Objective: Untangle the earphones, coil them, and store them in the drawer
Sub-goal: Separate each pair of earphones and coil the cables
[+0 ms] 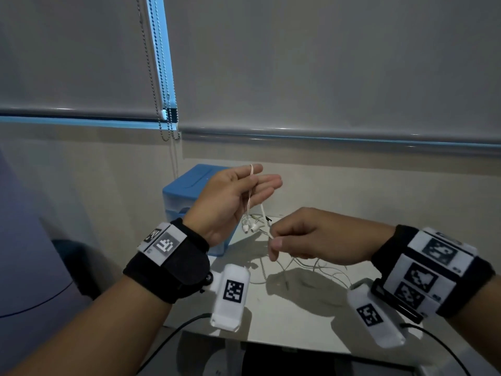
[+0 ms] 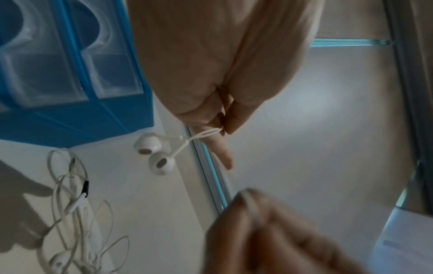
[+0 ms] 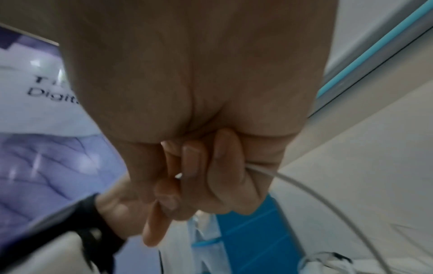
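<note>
Pale grey surface [image 1: 306, 308] carries a blue plastic drawer unit with clear drawer fronts [image 1: 187, 191] at its back left, directly behind the left hand [image 1: 230, 202]; drawers look closed in the left wrist view, so storing is a later step. Thin white wired earphones [image 1: 252, 226] hang between the two hands: the cord loops over the left hand's raised, near-straight fingers, two earbuds [image 2: 154, 153] dangling just below it, above the surface. From there the cord runs down and right to the right hand [image 1: 306, 234], which pinches it between thumb and curled fingers, lower and nearer the person. A second tangle of white cord [image 2: 77, 209] lies on the surface below the right hand, whether same set or another I cannot tell. Cord's long axis: left-high to right-low. Likely next: right hand winds toward the left, which is nearer the drawers
</note>
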Motion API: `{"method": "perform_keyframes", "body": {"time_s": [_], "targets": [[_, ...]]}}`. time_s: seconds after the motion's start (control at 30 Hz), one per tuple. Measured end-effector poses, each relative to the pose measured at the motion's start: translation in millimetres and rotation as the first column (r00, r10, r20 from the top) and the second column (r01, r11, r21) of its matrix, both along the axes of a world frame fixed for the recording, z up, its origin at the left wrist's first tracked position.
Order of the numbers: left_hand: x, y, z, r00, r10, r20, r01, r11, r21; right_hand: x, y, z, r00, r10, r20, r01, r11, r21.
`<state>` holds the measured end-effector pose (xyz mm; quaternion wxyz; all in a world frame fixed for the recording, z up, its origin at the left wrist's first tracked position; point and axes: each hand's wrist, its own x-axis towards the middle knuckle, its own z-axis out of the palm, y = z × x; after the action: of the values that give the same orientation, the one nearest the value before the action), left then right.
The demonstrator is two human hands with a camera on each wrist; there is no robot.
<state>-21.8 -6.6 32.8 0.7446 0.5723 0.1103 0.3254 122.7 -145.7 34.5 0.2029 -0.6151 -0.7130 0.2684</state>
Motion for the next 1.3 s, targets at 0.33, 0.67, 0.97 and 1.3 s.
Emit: {"method": "perform_keyframes", "body": {"time_s": [0.33, 0.67, 0.97, 1.3], "targets": [[0.3, -16.0, -1.8, 0.980, -0.080, -0.180, 0.143, 0.920, 0.366, 18.7, -4.7, 55.6, 0.975, -0.208, -0.085, 0.224, 0.905, 0.361], [6.6, -14.9, 10.7, 0.995, -0.047, -0.085, 0.069, 0.957, 0.281, 39.5, 13.8, 2.9, 0.887, -0.313, -0.339, 0.412, 0.868, 0.276], [4.4, -12.7, 4.0, 0.986, 0.150, 0.077, -0.162, 0.970, 0.180, -10.2, -9.7, -3.6, 0.990, -0.114, 0.078, 0.095, 0.971, 0.220], [-7.8, -19.1, -0.6, 0.990, 0.037, -0.137, 0.034, 0.877, 0.480, 28.0, 3.7, 54.7, 0.918, -0.389, -0.071, 0.370, 0.782, 0.501]]}}
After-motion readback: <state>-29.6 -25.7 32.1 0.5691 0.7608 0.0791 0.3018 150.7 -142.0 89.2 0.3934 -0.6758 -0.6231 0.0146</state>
